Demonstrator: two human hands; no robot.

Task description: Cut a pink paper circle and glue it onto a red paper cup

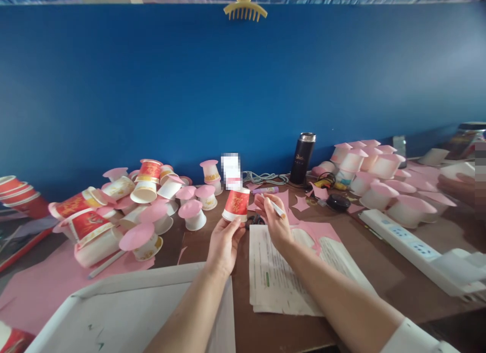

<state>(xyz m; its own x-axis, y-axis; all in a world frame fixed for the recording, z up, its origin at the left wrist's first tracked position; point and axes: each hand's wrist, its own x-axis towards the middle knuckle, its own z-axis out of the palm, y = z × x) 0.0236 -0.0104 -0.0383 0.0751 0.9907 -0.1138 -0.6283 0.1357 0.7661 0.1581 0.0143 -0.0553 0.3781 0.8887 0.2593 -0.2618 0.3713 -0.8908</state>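
My left hand (225, 245) is closed round the lower part of a red and white paper cup (236, 203) with gold lettering, held upside down or upright, I cannot tell which. Close by on its right, my right hand (278, 229) grips a slim white pen (278, 209) with an orange-brown end. The pen and the cup are apart. Beneath my right hand lie printed sheets (273, 277) and cut pink paper (328, 231). A purple glue stick (266, 189) lies just behind the hands.
Paper cups with pink discs (190, 209) crowd the left; more cups (406, 208) stand right. A black thermos (302, 158) stands by the blue partition (243, 79). A white power strip (410, 246) lies right, a white tray (152, 277) front left. Another person's hand (461, 188) shows far right.
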